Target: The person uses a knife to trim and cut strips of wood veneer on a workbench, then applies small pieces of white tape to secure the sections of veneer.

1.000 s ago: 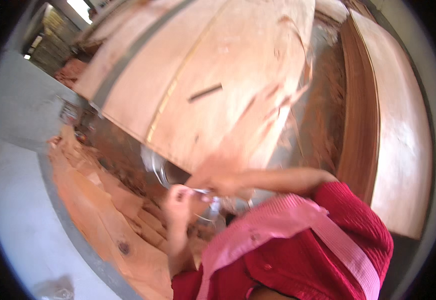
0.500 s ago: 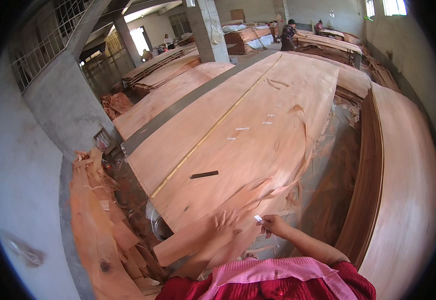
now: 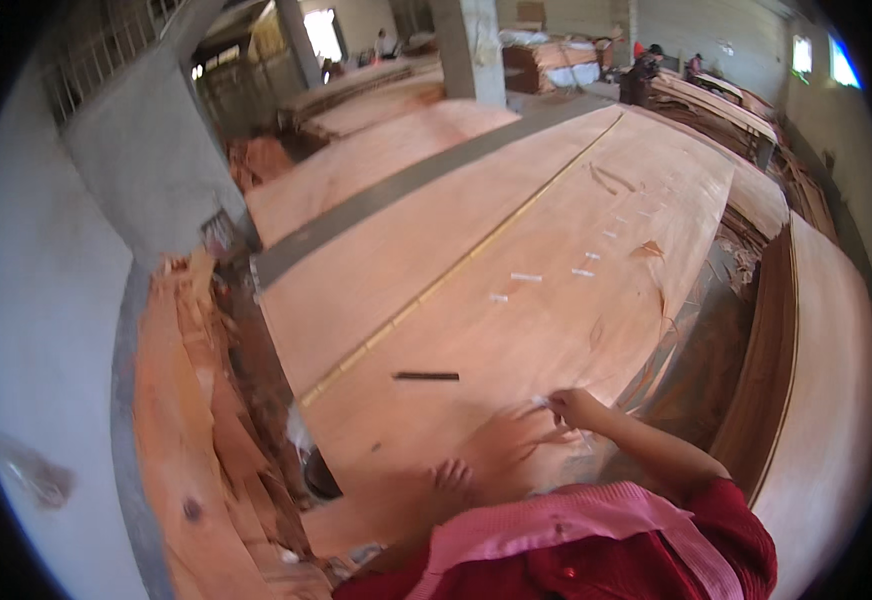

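A wide veneer sheet (image 3: 516,300) is lying beneath both hands and stretching far beyond the fingertips. A taller veneer stack (image 3: 826,400) is standing off to the outer side of the right hand (image 3: 576,408). A dark flat strip (image 3: 426,376) is resting on the sheet, just past the left hand's (image 3: 449,478) fingertips. The left hand is pressing flat on the sheet with fingers spread. The right hand is pinching a small white piece (image 3: 540,401) between narrowed fingertips, touching the sheet. More white tape bits (image 3: 526,277) are sitting well ahead of them.

Hands (image 3: 576,408) on veneer sheet (image 3: 516,330)
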Tool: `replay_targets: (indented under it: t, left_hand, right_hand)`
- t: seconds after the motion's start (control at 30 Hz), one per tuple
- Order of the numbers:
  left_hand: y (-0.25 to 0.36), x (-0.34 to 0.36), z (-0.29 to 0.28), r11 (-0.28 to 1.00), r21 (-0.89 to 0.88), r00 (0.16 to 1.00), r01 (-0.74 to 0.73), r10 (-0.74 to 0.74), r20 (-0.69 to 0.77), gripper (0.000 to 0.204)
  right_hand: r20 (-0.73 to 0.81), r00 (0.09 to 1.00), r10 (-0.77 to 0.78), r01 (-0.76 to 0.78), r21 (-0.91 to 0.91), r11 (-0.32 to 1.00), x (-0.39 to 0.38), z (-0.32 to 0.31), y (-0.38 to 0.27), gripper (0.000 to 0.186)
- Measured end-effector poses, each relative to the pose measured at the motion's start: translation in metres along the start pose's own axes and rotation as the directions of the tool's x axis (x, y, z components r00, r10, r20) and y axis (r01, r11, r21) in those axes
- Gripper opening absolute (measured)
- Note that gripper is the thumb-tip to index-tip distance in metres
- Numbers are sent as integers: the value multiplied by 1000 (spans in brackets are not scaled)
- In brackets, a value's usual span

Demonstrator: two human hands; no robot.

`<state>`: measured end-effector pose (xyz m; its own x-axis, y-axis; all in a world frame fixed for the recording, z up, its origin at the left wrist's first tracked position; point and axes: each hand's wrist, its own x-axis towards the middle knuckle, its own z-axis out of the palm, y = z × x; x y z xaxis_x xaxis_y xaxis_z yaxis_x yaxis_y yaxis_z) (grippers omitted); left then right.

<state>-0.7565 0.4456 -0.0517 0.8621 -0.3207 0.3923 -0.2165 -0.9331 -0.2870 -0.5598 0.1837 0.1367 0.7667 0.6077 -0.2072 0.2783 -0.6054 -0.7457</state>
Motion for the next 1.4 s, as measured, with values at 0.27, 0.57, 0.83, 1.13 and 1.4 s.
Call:
replay_targets:
  t: [0.27, 0.57, 0.83, 1.13, 1.4]
  left_hand:
    - [-21, 24, -39, 547, -587, 776, 597, -581, 247, 33]
    - [-129, 129, 16, 708, -271, 751, 653, -652, 106, 31]
    - [-135, 135, 63, 706, -236, 743, 668, -646, 172, 38]
    - [-137, 143, 53, 751, -213, 780, 625, -590, 205, 44]
    - [-136, 139, 59, 732, -274, 778, 624, -615, 130, 40]
  right_hand:
    - [94, 981, -172, 185, -159, 970, 139, 24, 12, 20]
    - [83, 942, -326, 332, -385, 861, 239, 95, -36, 30]
    - [85, 969, -230, 242, -504, 829, 261, 93, -9, 26]
    - [39, 996, -82, 81, 26, 996, 230, 55, 9, 26]
    - [435, 882, 179, -365, 391, 845, 262, 111, -51, 13]
